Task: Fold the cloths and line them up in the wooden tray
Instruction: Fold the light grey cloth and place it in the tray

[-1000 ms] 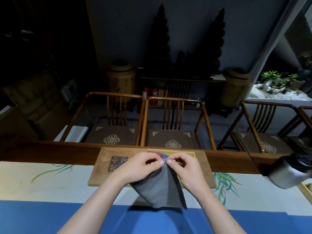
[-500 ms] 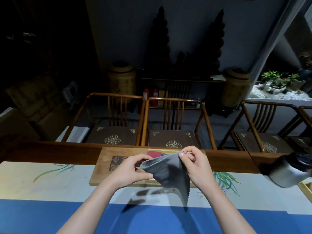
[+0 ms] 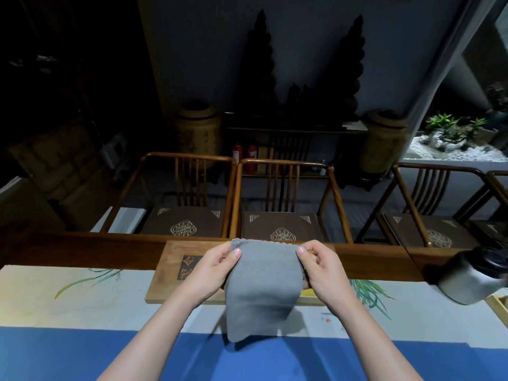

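Observation:
A grey cloth [image 3: 261,287] hangs in the air above the table, stretched flat between my hands. My left hand [image 3: 213,266] pinches its upper left corner and my right hand [image 3: 320,266] pinches its upper right corner. The lower edge of the cloth dangles over the blue mat [image 3: 247,356]. Behind the cloth lies the wooden tray [image 3: 176,266], with a dark square mark at its left end. A sliver of yellow cloth [image 3: 308,292] shows in the tray by my right hand. The rest of the tray's inside is hidden by the grey cloth and my hands.
A pale runner painted with green leaves [image 3: 82,295] covers the table under the tray. A dark-lidded grey jar [image 3: 467,276] stands at the right edge, beside a wooden box corner [image 3: 499,301]. Wooden chairs [image 3: 283,204] line the table's far side.
The hands have moved apart, spreading the grey cloth from a bunched, corner-together hold into a flat sheet held by its two upper corners. The cloth now hides the red cloth seen in the tray before.

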